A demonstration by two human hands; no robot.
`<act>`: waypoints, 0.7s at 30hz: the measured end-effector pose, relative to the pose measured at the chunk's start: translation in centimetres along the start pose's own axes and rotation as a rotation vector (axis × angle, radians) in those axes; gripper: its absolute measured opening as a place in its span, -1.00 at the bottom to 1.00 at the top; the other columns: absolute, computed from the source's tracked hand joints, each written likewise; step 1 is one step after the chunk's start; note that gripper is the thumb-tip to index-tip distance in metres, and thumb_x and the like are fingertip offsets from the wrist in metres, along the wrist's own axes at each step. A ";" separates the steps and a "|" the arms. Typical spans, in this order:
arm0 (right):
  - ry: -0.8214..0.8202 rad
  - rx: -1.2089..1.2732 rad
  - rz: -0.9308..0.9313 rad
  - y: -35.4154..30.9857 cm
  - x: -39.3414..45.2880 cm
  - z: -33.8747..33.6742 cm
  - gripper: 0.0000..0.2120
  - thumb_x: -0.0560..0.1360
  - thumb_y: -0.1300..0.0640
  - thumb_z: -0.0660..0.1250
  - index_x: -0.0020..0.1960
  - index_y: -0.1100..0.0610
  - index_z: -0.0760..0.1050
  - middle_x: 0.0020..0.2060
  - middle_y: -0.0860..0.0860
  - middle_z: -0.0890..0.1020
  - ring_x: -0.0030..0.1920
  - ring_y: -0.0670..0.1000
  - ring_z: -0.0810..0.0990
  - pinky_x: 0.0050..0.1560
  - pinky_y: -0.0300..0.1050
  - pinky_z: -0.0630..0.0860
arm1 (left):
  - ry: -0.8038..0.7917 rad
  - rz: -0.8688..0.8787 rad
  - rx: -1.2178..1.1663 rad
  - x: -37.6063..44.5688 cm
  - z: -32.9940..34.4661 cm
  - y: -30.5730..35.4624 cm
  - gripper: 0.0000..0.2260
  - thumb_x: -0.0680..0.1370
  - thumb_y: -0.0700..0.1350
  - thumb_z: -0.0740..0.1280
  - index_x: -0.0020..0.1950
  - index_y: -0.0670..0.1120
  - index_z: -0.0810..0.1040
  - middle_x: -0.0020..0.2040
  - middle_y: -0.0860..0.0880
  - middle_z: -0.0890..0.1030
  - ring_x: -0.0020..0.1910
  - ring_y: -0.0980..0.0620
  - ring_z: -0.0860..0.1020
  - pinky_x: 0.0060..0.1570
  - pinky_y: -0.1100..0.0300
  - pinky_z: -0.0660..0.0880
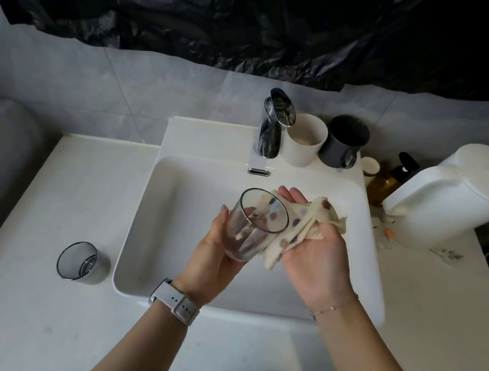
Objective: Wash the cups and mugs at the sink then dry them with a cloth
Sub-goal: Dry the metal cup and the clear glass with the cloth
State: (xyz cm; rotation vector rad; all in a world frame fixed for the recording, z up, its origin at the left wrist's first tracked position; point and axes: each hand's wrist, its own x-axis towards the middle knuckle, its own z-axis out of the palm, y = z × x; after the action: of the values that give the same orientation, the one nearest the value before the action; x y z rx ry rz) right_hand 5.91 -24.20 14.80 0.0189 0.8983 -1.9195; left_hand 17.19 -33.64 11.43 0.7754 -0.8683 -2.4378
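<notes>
The left hand [217, 256] held a clear glass cup [254, 224] above the middle of the white sink [168, 204], with the fingers curled around its lower part. The cup was tilted, and its open mouth pointed up and toward the far edge of the sink. The right hand [315, 256] gripped a cream cloth with dots [301, 225], bunched in the palm, and the cloth touched the right side of the cup. Some of the cloth could be seen through the glass, so I cannot tell if any part was inside the cup.

A second clear glass [78, 260] stood upright on the counter [21, 293], just beside the near left corner of the sink. On the far edge of the sink, a white cup [303, 140] and a dark grey mug [344, 142] stood side by side, right of the chrome tap [273, 125]. Further right, near the far right corner of the counter, were an amber pump bottle [389, 178] and a white kettle [460, 197].
</notes>
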 end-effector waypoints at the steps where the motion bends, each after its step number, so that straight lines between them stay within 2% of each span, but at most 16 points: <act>1: -0.018 0.006 -0.011 -0.2 -0.2 0.0 -0.45 0.54 -0.05 0.19 0.44 0.23 0.29 0.38 0.14 0.44 0.39 0.14 0.41 0.43 0.15 0.25 | -0.014 0.006 0.013 0.0 0.1 0.0 -0.57 0.58 0.08 0.09 -0.02 -0.05 0.73 0.13 -0.15 0.67 0.16 -0.08 0.62 0.23 0.02 0.53; 3: -0.063 -0.118 -0.038 0.0 -0.4 0.2 -0.49 0.51 0.03 0.24 0.41 0.19 0.34 0.35 0.09 0.49 0.31 0.08 0.49 0.39 0.27 0.26 | -0.058 0.018 0.048 -0.2 0.3 -0.2 -0.55 0.61 0.06 0.05 0.00 -0.06 0.73 0.09 -0.15 0.68 0.12 -0.08 0.63 0.12 0.06 0.57; 4: -0.075 -0.239 -0.039 0.2 -0.3 0.3 -0.54 0.46 0.10 0.29 0.35 0.14 0.41 0.29 0.08 0.54 0.22 0.07 0.55 0.29 0.31 0.31 | -0.066 0.019 0.052 -0.3 0.5 -0.2 -0.55 0.61 0.06 0.05 0.00 -0.06 0.73 0.06 -0.15 0.68 0.09 -0.07 0.64 0.08 0.09 0.58; 6: -0.035 -0.512 -0.047 0.6 -0.1 0.7 -0.64 0.37 0.22 0.23 0.13 0.03 0.56 0.06 0.12 0.64 0.05 0.13 0.60 0.07 0.19 0.45 | -0.078 0.024 0.051 -0.5 0.8 -0.3 -0.56 0.59 0.05 0.07 -0.04 -0.06 0.73 -0.04 -0.11 0.70 0.01 -0.03 0.66 0.05 0.10 0.59; 7: 0.010 -0.619 -0.047 0.8 0.1 0.7 -0.69 0.39 0.25 0.18 0.02 0.04 0.60 -0.05 0.15 0.66 -0.02 0.16 0.61 -0.03 0.12 0.48 | -0.095 0.040 0.061 -0.5 0.7 -0.3 -0.56 0.60 0.04 0.06 -0.03 -0.07 0.72 -0.05 -0.11 0.69 -0.01 -0.03 0.66 0.06 0.09 0.58; 9: 0.122 -0.810 -0.033 1.0 0.6 0.5 -0.72 0.46 0.36 0.14 -0.17 0.12 0.59 -0.27 0.13 0.63 -0.22 0.11 0.59 -0.21 -0.03 0.52 | -0.118 0.086 0.145 -0.5 -0.1 -0.4 -0.55 0.65 0.01 0.02 0.10 -0.17 0.65 0.04 -0.17 0.67 0.08 -0.11 0.63 0.10 0.03 0.54; 11: 0.178 -1.082 -0.041 1.1 1.0 0.2 -0.70 0.47 0.39 0.13 -0.34 0.14 0.47 -0.45 0.03 0.46 -0.39 0.02 0.40 -0.38 -0.20 0.32 | -0.041 0.165 0.381 -0.1 -1.3 -0.3 -0.58 0.70 0.00 0.00 0.20 -0.22 0.56 0.14 -0.19 0.64 0.19 -0.16 0.59 0.16 -0.03 0.48; 13: 0.147 -1.251 -0.044 1.3 1.3 0.3 -0.70 0.48 0.36 0.15 -0.40 0.17 0.39 -0.47 0.00 0.37 -0.41 -0.01 0.29 -0.41 -0.20 0.20 | 0.039 0.328 0.735 -0.1 -2.6 0.3 -0.63 0.70 0.03 0.05 0.15 -0.09 0.60 0.10 -0.06 0.65 0.18 -0.07 0.57 0.18 0.02 0.44; 15: 0.128 -1.384 -0.075 1.4 1.5 0.8 -0.67 0.51 0.32 0.13 -0.43 0.16 0.31 -0.48 -0.01 0.35 -0.44 -0.03 0.27 -0.46 -0.25 0.20 | 0.003 0.476 0.997 -0.6 -3.6 1.4 -0.70 0.64 0.10 0.11 0.16 0.04 0.58 0.10 0.03 0.60 0.19 0.04 0.53 0.23 0.09 0.41; 16: 0.123 -1.456 -0.098 1.5 1.4 1.2 -0.63 0.53 0.29 0.11 -0.44 0.12 0.26 -0.49 -0.03 0.33 -0.46 -0.05 0.26 -0.50 -0.30 0.17 | -0.064 0.489 1.074 -1.1 -3.9 2.1 -0.71 0.60 0.12 0.17 0.22 0.05 0.53 0.14 0.04 0.57 0.22 0.08 0.51 0.24 0.17 0.40; 17: 0.118 -1.519 -0.128 1.8 1.5 1.7 -0.60 0.56 0.26 0.09 -0.45 0.09 0.24 -0.50 -0.05 0.33 -0.46 -0.05 0.27 -0.51 -0.33 0.17 | -0.136 0.466 1.147 -1.6 -4.1 2.5 -0.63 0.55 0.15 0.26 0.31 0.05 0.46 0.21 0.05 0.53 0.25 0.11 0.48 0.24 0.27 0.37; 19: 0.112 -1.608 -0.186 2.5 1.5 2.7 -0.54 0.62 0.15 0.03 -0.46 0.11 0.27 -0.51 -0.03 0.37 -0.41 0.04 0.36 -0.45 -0.28 0.24 | -0.182 0.446 1.334 -2.4 -4.4 2.8 -0.29 0.39 0.23 0.44 0.46 0.04 0.31 0.31 0.13 0.45 0.30 0.23 0.41 0.26 0.39 0.31; 20: 0.109 -1.641 -0.217 3.0 1.6 3.2 -0.50 0.65 0.08 0.00 -0.46 0.13 0.28 -0.51 0.01 0.40 -0.38 0.10 0.39 -0.39 -0.19 0.27 | -0.141 0.471 1.427 -2.6 -4.4 2.7 -0.19 0.33 0.25 0.48 0.49 0.04 0.26 0.31 0.18 0.42 0.29 0.27 0.40 0.26 0.39 0.30; 21: 0.102 -1.658 -0.254 3.3 1.7 3.6 -0.47 0.65 0.03 -0.02 -0.47 0.14 0.29 -0.50 0.05 0.42 -0.37 0.13 0.41 -0.36 -0.15 0.28 | -0.083 0.518 1.491 -2.9 -4.3 2.7 -0.17 0.32 0.25 0.49 0.48 0.03 0.25 0.28 0.20 0.41 0.26 0.26 0.41 0.24 0.38 0.31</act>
State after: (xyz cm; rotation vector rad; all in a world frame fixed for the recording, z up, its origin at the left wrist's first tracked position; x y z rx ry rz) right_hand 8.89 -28.43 14.82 -0.9920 2.3431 -0.8551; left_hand 22.61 -35.73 11.50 0.6793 -2.5275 -1.0548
